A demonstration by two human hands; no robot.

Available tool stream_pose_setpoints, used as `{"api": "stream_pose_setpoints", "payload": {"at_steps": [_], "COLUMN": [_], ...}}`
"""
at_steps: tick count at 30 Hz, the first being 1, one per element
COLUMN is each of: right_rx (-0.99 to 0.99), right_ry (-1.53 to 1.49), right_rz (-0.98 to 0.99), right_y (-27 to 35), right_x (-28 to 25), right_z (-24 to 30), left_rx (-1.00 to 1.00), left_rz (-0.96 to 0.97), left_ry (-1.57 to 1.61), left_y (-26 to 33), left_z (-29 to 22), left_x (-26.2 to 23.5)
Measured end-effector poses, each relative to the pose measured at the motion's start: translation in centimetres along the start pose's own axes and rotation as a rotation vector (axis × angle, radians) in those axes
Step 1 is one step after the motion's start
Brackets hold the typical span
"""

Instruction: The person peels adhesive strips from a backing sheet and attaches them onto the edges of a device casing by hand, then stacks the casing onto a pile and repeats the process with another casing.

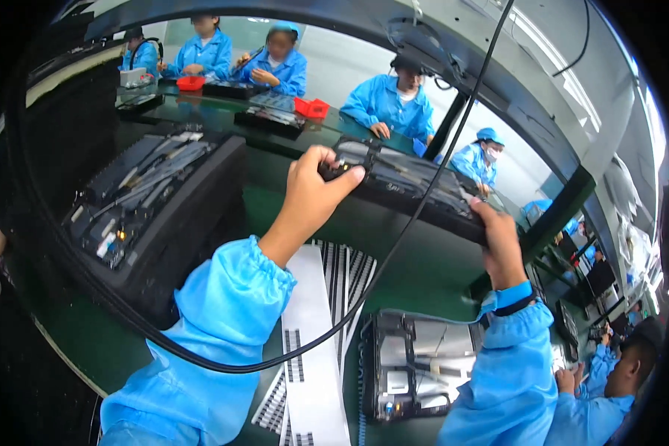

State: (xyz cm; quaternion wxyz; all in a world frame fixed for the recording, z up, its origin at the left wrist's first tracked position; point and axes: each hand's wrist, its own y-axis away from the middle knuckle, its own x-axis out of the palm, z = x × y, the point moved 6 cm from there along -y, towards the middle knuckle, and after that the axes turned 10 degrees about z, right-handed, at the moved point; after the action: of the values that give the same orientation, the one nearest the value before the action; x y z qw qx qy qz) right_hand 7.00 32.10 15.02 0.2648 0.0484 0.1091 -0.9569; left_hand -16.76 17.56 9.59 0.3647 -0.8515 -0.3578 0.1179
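Both of my hands are closed on a black tray [403,172] of electronic parts, with thin grey strips and panels lying in it. My left hand [316,189] pinches its left end, thumb along the near edge beside small yellow parts. At the right end, my right hand [500,241] grips with the thumb on top; its other fingers are mostly hidden. A blue strap [511,296] circles my right wrist. Below my right hand, a similar black unit [390,364] with silvery panels lies on the green bench [275,212].
A black foam stack [193,204] topped with similar parts stands left. White label sheets [316,342] with black marks lie between my forearms. A black cable [349,316] hangs across the view. People in blue smocks sit beyond, near red bins [311,108]; another person works at right.
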Motion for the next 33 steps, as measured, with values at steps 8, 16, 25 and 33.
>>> {"api": "stream_pose_setpoints", "payload": {"at_steps": [8, 16, 25, 33], "right_rx": [0.050, -0.018, -0.213, -0.374], "right_ry": [-0.332, -0.779, -0.868, -0.676], "right_rz": [-0.013, -0.043, -0.140, -0.228], "right_y": [6.9, 8.9, 9.2, 11.0], "right_x": [2.1, 3.1, 2.6, -4.1], "right_z": [-4.1, -4.9, -1.9, -2.7], "left_rx": [0.054, 0.083, 0.217, -0.076], "left_rz": [-0.051, -0.268, 0.351, 0.886], "left_ry": [-0.196, 0.365, -0.250, -0.023], "left_y": [4.3, 9.8, 15.5, 18.5], "left_z": [-7.3, -10.0, -6.7, -13.6], "left_x": [-2.3, -6.0, 4.0, 4.6]}}
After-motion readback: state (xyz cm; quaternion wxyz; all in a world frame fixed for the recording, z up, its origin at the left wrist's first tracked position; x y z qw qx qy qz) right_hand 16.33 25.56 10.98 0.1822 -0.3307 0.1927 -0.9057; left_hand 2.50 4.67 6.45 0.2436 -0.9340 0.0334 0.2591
